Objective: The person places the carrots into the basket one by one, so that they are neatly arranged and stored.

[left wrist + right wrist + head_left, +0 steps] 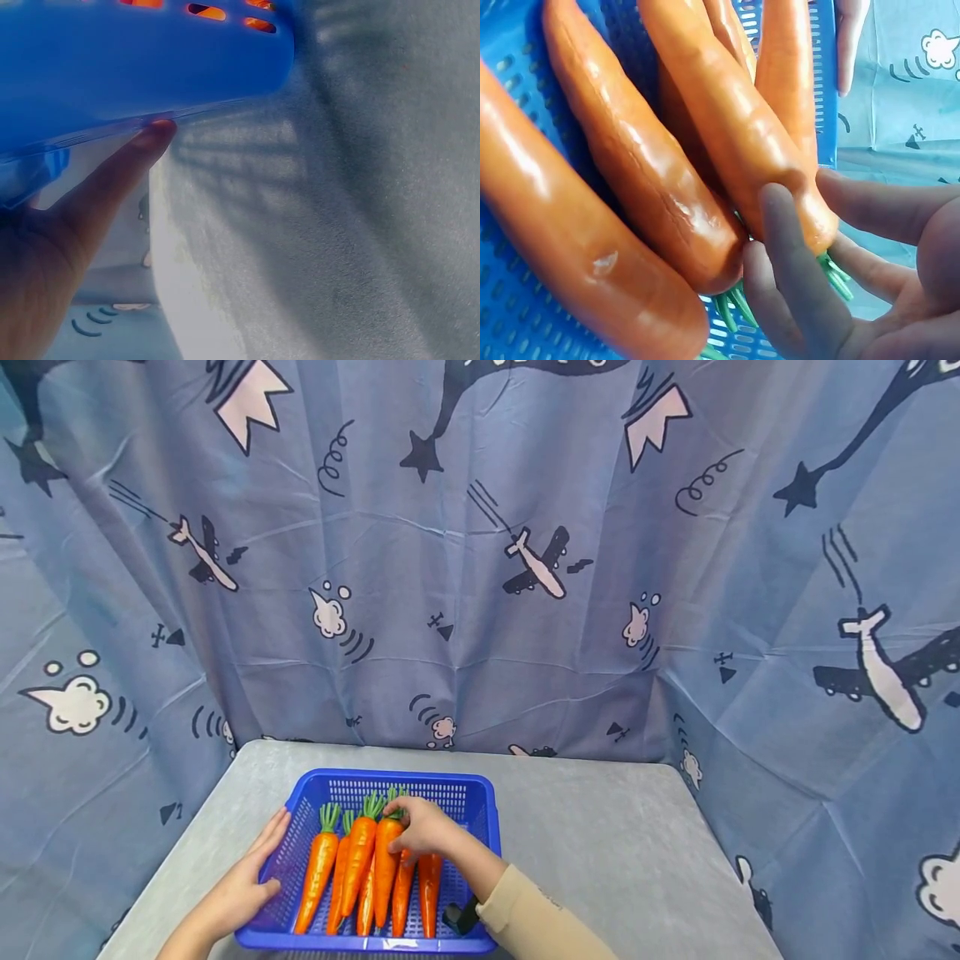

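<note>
Several orange carrots with green stalks lie side by side in a blue plastic basket [397, 775]. My right hand [429, 828] reaches in from the right and pinches one carrot [384, 877] near its stalk end. Close up in the right wrist view, the right hand [810, 307] has its fingers and thumb about the thick end of that carrot [731, 112]. My left hand [238, 889] rests against the basket's left side with its fingers straight. In the left wrist view, a digit of the left hand [97, 191] touches the blue basket wall [165, 71] at its edge.
The basket stands on a light grey table [585, 852], left of its middle. A blue curtain [420, 610] printed with planes and clouds hangs behind and on both sides. A small black device [459, 917] shows at the right wrist, over the basket's front right corner.
</note>
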Tool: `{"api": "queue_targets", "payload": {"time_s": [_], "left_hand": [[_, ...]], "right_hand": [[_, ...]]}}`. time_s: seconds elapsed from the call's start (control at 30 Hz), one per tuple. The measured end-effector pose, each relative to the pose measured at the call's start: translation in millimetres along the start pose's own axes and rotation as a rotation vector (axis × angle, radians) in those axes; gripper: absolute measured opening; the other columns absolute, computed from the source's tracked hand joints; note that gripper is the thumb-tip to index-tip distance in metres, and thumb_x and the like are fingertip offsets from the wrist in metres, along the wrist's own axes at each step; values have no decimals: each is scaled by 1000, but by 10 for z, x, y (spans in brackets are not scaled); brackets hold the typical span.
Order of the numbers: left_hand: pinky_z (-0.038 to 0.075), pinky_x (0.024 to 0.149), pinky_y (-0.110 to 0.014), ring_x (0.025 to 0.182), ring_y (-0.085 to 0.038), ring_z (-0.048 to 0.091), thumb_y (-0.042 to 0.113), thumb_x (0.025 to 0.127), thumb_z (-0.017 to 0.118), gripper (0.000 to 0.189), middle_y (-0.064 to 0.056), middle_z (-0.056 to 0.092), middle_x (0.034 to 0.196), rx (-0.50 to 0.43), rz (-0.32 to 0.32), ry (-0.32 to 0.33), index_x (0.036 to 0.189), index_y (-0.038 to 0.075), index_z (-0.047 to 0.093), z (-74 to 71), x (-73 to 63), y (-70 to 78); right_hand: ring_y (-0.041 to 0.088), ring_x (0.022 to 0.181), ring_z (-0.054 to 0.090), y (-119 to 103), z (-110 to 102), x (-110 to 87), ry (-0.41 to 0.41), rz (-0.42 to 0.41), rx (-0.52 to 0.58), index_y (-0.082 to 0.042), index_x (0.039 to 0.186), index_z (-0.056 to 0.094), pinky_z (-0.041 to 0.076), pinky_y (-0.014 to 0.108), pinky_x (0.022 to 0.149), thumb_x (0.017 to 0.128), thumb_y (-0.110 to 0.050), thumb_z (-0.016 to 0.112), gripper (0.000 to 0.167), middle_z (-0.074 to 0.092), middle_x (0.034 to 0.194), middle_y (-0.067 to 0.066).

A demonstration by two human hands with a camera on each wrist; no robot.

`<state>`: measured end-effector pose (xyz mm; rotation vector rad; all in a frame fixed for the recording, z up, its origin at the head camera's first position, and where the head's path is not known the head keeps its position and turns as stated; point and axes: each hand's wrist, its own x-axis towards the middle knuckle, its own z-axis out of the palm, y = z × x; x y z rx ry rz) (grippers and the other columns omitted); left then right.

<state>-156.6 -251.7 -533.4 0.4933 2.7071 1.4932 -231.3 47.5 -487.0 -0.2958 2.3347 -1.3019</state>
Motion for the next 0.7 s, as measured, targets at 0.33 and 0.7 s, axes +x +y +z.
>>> {"api": "queue_targets", "payload": {"time_s": [0.33, 0.7], "left_hand": [[8, 97, 6, 132, 28, 1, -12, 75, 57, 92, -30, 7, 166, 12, 64, 14, 160, 1, 22, 38, 9, -23], [22, 114, -17, 155, -14, 9, 4, 87, 65, 100, -28, 2, 167, -12, -21, -21, 164, 17, 3, -90, 24, -107]], "right_hand": [[26, 74, 68, -34, -223, -169, 56, -63, -86, -15, 131, 62, 60, 40, 63, 81, -5, 81, 54, 61, 128, 19], [38, 119, 62, -53, -698, -473, 173, -220, -118, -17, 138, 58, 58, 51, 84, 87, -26, 78, 56, 62, 133, 18]]}}
